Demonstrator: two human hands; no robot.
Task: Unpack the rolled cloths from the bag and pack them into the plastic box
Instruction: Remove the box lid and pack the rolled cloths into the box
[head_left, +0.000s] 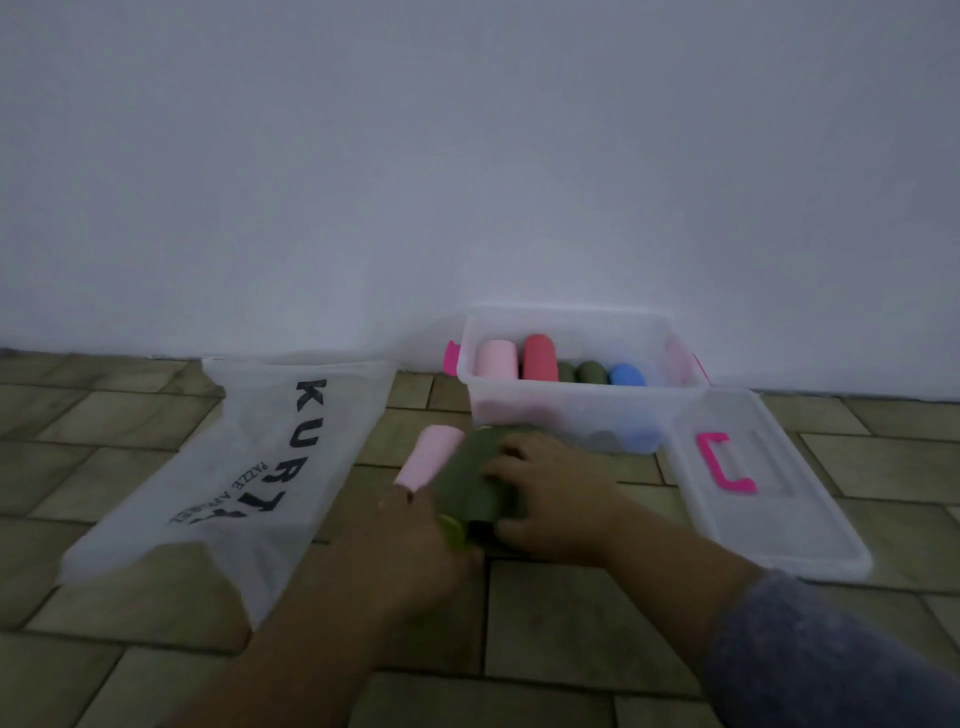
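Note:
On the tiled floor, my right hand (550, 493) grips a dark green rolled cloth (465, 483) from above. My left hand (421, 545) holds its near end, where a lighter green edge shows. A pale pink rolled cloth (428, 457) lies just left of the green one, touching my left fingers. The clear plastic box (571, 410) stands by the wall behind my hands and holds several rolls: pink, red, green and blue. The white bag (249, 467) with black lettering lies flat to the left.
The box's clear lid (810, 525) with a pink handle (722, 462) lies on the floor to the right of the box. A white wall (467, 182) runs right behind the box and bag. Pink latches show on the box's ends.

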